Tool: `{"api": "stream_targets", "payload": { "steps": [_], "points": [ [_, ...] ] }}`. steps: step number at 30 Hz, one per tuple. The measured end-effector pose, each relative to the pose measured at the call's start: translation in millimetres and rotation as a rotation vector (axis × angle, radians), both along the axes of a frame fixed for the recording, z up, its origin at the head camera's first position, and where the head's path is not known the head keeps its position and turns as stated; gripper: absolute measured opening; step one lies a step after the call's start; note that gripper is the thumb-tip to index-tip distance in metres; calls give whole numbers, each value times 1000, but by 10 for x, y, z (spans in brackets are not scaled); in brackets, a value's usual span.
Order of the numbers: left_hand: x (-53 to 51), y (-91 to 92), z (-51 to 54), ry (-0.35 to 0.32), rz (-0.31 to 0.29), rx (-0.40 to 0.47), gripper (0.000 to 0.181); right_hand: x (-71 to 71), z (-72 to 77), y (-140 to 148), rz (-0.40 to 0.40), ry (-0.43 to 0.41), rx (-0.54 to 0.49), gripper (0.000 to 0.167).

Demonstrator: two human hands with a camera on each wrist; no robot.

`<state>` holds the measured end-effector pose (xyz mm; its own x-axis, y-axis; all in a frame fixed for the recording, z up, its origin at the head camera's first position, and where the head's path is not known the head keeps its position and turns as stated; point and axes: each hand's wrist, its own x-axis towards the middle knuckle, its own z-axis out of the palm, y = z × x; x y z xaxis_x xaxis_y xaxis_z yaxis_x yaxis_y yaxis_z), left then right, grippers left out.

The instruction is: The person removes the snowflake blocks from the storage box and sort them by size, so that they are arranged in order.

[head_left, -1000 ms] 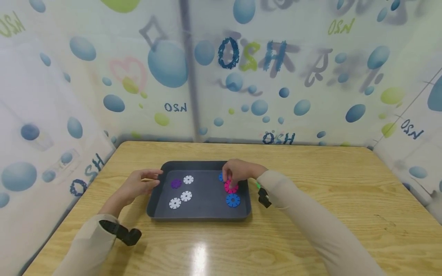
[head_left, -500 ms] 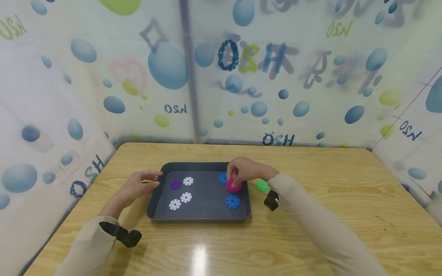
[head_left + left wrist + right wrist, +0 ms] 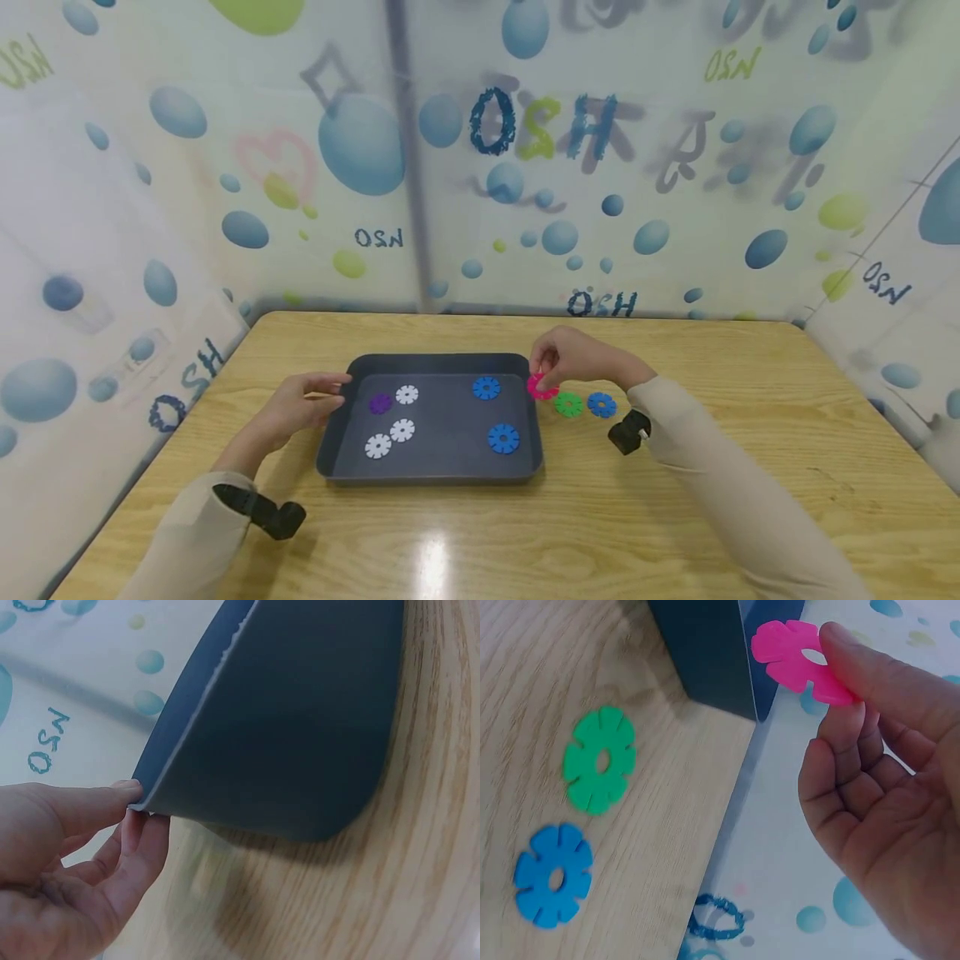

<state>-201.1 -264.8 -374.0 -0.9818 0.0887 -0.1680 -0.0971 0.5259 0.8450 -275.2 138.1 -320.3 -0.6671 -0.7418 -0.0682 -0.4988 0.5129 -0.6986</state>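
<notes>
The right hand (image 3: 573, 357) pinches a pink notched disc (image 3: 542, 387) between thumb and fingers at the dark tray's right rim; the right wrist view shows the pink disc (image 3: 799, 660) raised beside the tray's corner. At the tray's left edge, the left hand (image 3: 300, 404) grips the rim, and in the left wrist view thumb and fingers pinch the rim of the tray (image 3: 277, 735). Inside the tray (image 3: 442, 479) lie two blue discs (image 3: 486, 388) (image 3: 503, 438), a purple disc (image 3: 380, 403) and three white discs (image 3: 402, 430).
To the right of the tray, a green disc (image 3: 568, 405) and a blue disc (image 3: 602, 405) lie side by side on the wooden table (image 3: 712, 467). A patterned curtain (image 3: 480, 200) hangs behind the table's back edge.
The right hand has moved right and slightly up with the pink disc, from inside the tray to its right rim. The blue disc on the table has come into view. The left hand stays put.
</notes>
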Motion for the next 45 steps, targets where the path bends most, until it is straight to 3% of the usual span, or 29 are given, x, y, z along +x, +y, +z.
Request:
{"api": "stream_targets", "payload": {
  "steps": [6,26,35,45],
  "points": [
    [6,-4,0,2,-4,1,42,-13,-59,241,-72,-35,-8,11],
    [-2,-9,-15,6,2,2,42,7,-451,1193,-333,-149,-43,19],
    [-1,-19,-7,7,-7,16,42,-9,-597,1368,-423,-197,-3,25],
    [13,-18,4,2,-13,27,43,-2,-686,1362,-456,-185,20,29]
  ]
}}
